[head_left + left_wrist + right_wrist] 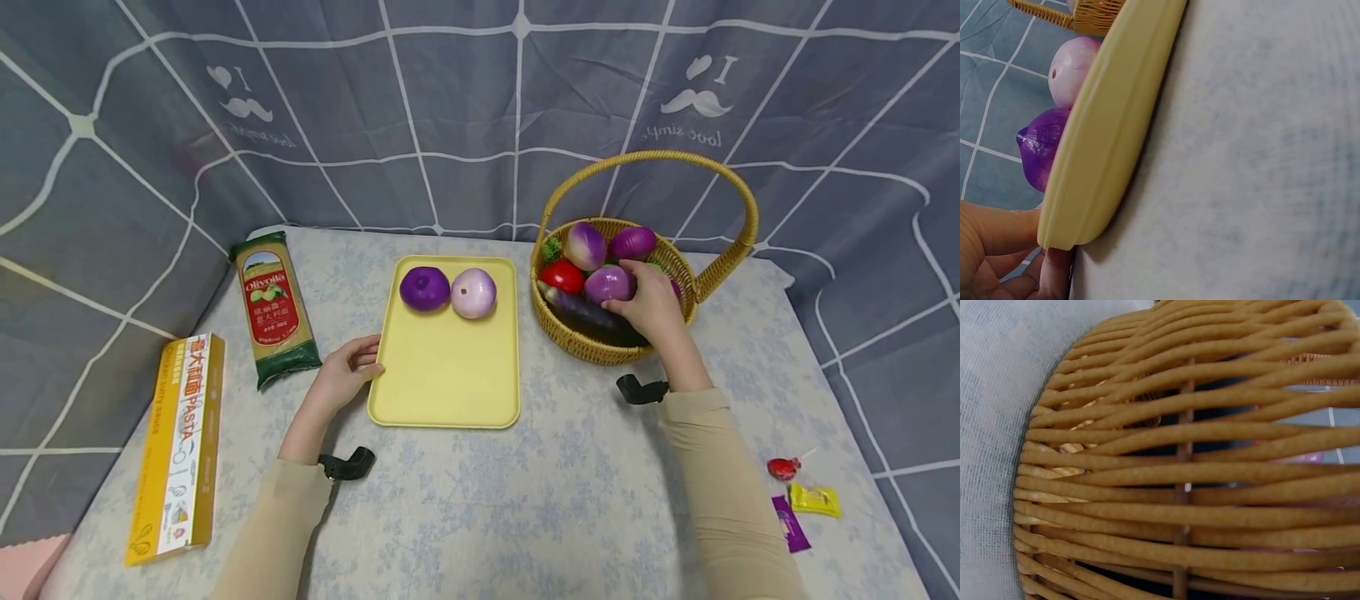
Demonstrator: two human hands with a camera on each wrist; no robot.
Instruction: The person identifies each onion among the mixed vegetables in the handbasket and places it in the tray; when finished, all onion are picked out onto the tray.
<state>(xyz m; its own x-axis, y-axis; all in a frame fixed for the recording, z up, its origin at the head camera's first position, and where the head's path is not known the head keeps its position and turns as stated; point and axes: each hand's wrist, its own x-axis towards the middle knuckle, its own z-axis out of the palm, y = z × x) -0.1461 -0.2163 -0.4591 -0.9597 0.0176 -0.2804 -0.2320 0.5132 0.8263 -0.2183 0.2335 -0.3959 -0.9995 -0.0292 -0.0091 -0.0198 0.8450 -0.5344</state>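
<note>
My left hand [347, 374] holds the left rim of a yellow tray [450, 375], thumb at the rim and fingers against its side. At the tray's far end lie a dark purple onion [425, 289] and a pale pink-white onion [474, 293], side by side. Over a wicker basket [592, 350], my right hand [651, 302] grips a purple onion [606, 284] between thumb and fingers. Around it in the basket are an eggplant [592, 318], a red tomato [562, 276], a purple-white turnip [585, 246] and another purple onion [633, 242]. Basket weave hides the right hand in the right wrist view.
The basket's tall handle [652, 156] arches above its contents. To the left lie a green-ended pasta bag [274, 304] and a yellow pasta box [177, 450]. A red lollipop [783, 468], a yellow wrapped candy [816, 500] and a purple one [790, 525] lie at the right.
</note>
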